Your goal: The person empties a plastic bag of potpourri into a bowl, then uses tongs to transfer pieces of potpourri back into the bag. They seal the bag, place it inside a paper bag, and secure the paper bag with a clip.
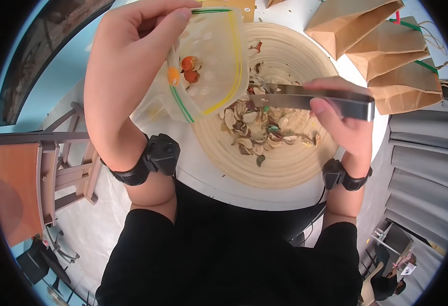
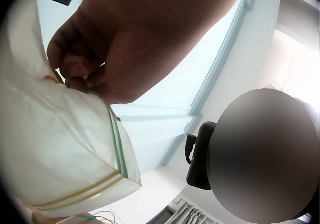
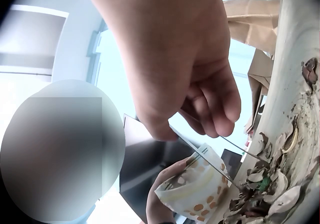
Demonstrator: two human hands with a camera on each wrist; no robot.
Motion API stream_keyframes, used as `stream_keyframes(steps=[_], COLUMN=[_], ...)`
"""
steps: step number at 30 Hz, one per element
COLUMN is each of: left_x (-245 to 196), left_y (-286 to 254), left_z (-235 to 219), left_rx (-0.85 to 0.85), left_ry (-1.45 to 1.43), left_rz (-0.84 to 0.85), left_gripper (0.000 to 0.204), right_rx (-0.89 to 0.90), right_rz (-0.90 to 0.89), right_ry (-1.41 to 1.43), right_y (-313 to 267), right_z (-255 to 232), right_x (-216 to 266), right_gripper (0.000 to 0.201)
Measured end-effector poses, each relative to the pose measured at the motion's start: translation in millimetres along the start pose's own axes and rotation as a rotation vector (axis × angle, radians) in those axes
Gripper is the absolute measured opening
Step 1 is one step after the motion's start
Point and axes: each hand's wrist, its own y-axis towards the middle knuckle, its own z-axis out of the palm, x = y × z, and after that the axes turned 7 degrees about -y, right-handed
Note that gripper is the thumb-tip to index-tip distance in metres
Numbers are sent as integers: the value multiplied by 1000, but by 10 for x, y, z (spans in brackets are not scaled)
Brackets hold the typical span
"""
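Observation:
A translucent pouch with green and yellow stripes [image 1: 216, 61] hangs from my left hand [image 1: 134, 38], its top edge pinched between thumb and fingers. Orange-red dried pieces [image 1: 190, 70] show at the pouch's left part. In the right wrist view the pouch [image 3: 197, 186] has orange dots. Metal tongs [image 1: 354, 106] are gripped in my right hand [image 1: 349, 133], thumb on one side and fingers on the other. The tong tips reach into a heap of dried petals and leaves [image 1: 254, 130] in a wide, pale wooden bowl [image 1: 285, 176]. The pouch overlaps the bowl's left rim in the head view.
Several brown paper bags [image 1: 402, 84] with string handles stand right of the bowl, at the back. The round white table [image 1: 188, 153] curves close in front of my body. A wooden chair [image 1: 76, 168] is at the left, and grey curtains [image 1: 423, 158] hang at the right.

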Motion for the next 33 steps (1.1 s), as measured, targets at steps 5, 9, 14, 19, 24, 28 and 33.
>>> stream_keyframes(steps=[5, 9, 14, 19, 24, 28, 33], left_x=[4, 1, -26, 20, -17, -15, 0], left_y=[-13, -20, -39, -18, -15, -2, 12], left_z=[14, 32, 85, 91, -15, -57, -37], left_rx=[14, 18, 6, 11, -139, -141, -112], left_ry=[37, 27, 27, 51, -33, 9, -2], left_rz=[10, 6, 9, 43, -20, 14, 10], left_gripper=[22, 22, 22, 22, 22, 21, 21], right_rx=[-2, -43, -220, -236, -229, -170, -92], right_rz=[10, 47, -140, -356, -28, 75, 55], right_ry=[-34, 69, 188, 139, 189, 65, -30], right_y=[-38, -36, -44, -48, 90, 125, 135], right_z=[29, 12, -83, -30, -25, 127, 141], right_x=[33, 18, -19, -149, -66, -8, -45], right_gripper=[13, 14, 28, 49, 32, 28, 25])
